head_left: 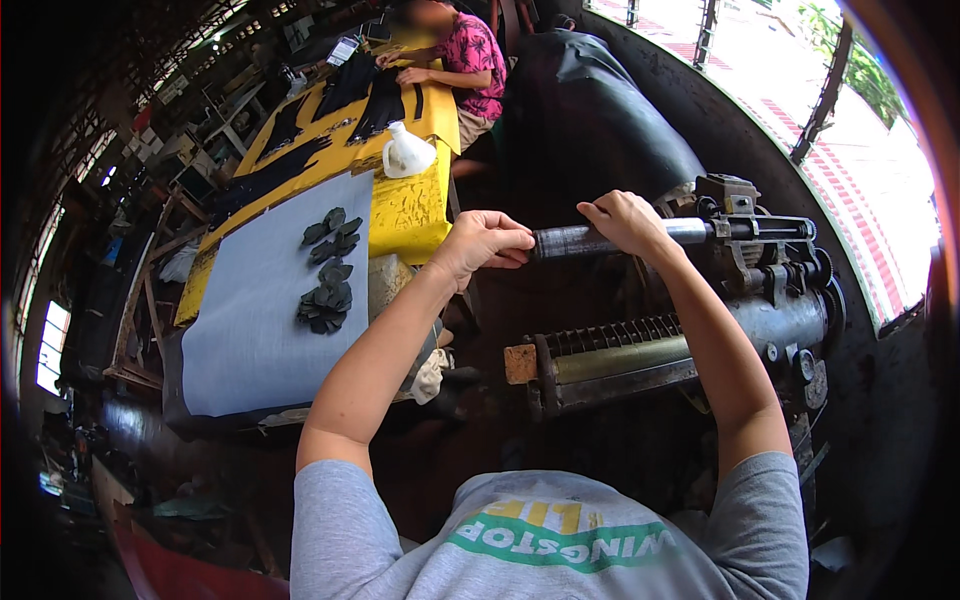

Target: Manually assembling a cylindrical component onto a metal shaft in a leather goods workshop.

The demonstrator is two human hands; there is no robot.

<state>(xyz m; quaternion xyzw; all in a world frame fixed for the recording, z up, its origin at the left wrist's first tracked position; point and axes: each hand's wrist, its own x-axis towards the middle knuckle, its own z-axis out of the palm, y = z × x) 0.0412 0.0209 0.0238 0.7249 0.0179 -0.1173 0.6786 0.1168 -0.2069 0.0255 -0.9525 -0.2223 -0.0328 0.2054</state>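
In the head view, both hands are at a metal roller [572, 242] that juts leftward from a machine [775, 325] at the right. The left hand [485, 245] pinches closed at the roller's free left end, thumb and fingertips drawn together there. The right hand [630, 222] lies over the roller from above, farther along toward the machine; its far fingers are hidden, so I cannot tell how tightly it grips. The two hands are apart, with a dark stretch of roller between them.

Below the roller, a brass-coloured bar [622, 360] runs along the machine, with a wooden block [520, 364] near its left end. To the left stands a tabletop with a yellow cover [412, 210] and a grey sheet [270, 300]. Dark pieces [325, 300] lie clustered on the sheet; a white jug [408, 157] stands on the yellow part. A person in a pink shirt [474, 50] reaches over the far end.
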